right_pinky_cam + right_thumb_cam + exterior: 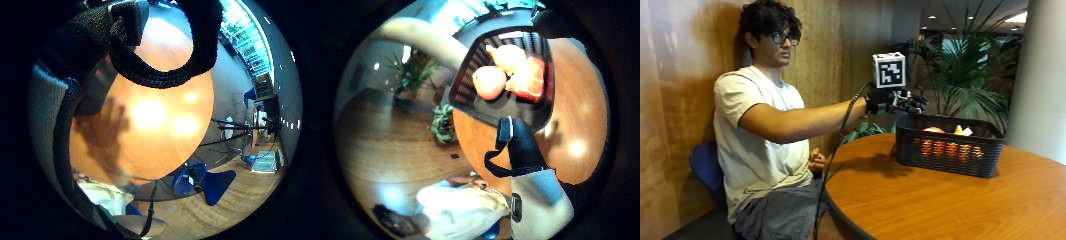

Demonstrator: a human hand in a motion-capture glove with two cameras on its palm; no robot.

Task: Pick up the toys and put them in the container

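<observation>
A black slatted basket (947,150) stands on the round wooden table (939,200) at its far side. Orange and pale toys (936,130) lie inside it and show through the slats. In the thumb side palm view the basket (470,85) holds a round orange toy (489,82), a pale one (509,57) and a red-orange one (530,80). My gloved right hand (896,101) hangs in the air above the basket's near left corner, fingers relaxed and spread, holding nothing. Its spread-finger shadow (102,125) falls on the tabletop.
The person sits on a blue chair (705,170) at the table's left, the bare hand (817,161) resting near the table edge. A large potted plant (966,80) and a pillar (1039,75) stand behind the basket. A wood-panelled wall lies to the left.
</observation>
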